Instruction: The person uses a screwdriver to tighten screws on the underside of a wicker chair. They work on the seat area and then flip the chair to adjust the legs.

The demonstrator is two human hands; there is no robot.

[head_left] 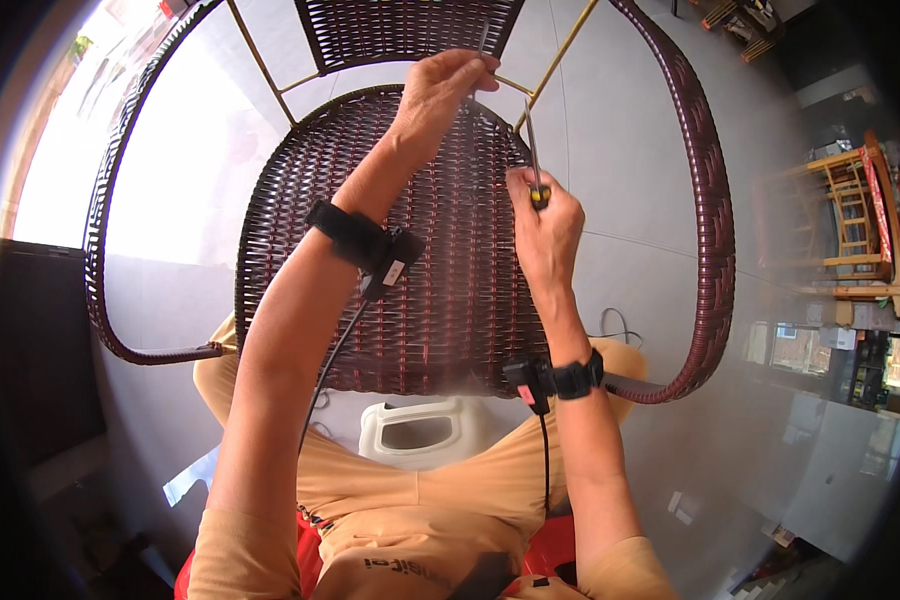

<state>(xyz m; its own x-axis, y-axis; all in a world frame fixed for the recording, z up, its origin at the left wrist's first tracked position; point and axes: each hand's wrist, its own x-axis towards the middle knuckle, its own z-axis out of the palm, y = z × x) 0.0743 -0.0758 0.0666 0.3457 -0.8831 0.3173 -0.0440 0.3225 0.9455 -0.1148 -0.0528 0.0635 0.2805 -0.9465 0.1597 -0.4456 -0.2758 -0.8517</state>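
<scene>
A woven dark brown wicker chair point(390, 200) stands before me, its seat facing up. My left hand point(442, 95) is over the far part of the seat, fingertips pinched on a thin dark strip point(484, 38) that sticks up past them. Lower and to the right, my right hand point(548, 225) is closed round the yellow and black handle of a screwdriver point(533, 145). Its metal shaft points away from me, above the seat's right edge. Most of the handle is hidden in my palm. Black straps with small boxes and cables circle both wrists.
Wicker-wrapped armrests point(708, 200) curve round both sides, and gold metal rods point(560, 55) join the seat to the backrest point(410, 30). A pale plastic piece with an opening point(370, 430) lies between my legs. Wooden frames point(860, 220) stand at the far right on the grey floor.
</scene>
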